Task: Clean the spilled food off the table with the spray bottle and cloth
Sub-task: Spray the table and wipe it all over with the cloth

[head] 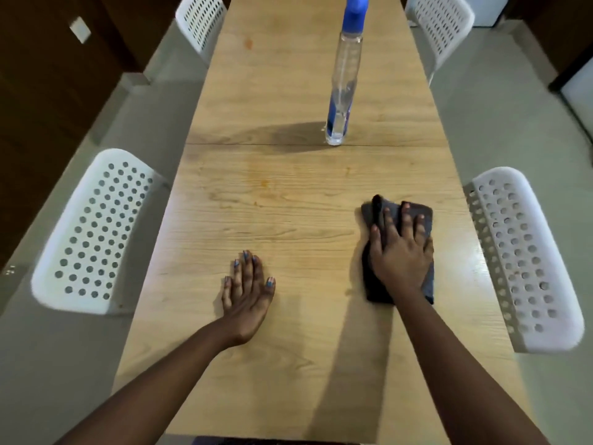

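A dark grey cloth (426, 220) lies flat on the right side of the long wooden table (288, 364). My right hand (399, 248) presses on the cloth with fingers spread and straight. My left hand (247, 293) rests flat on the bare wood to the left of it, fingers straight. A clear spray bottle (343, 88) with a blue top stands upright at the table's middle, beyond both hands. Faint orange stains (266, 184) mark the wood ahead of my left hand, and another orange spot (248, 43) lies farther back on the left.
White perforated chairs stand along both sides: one near left (93, 232), one near right (526, 261), one far left (200, 22), one far right (441, 24). A seam (256, 144) crosses the table just before the bottle. Grey floor surrounds the table.
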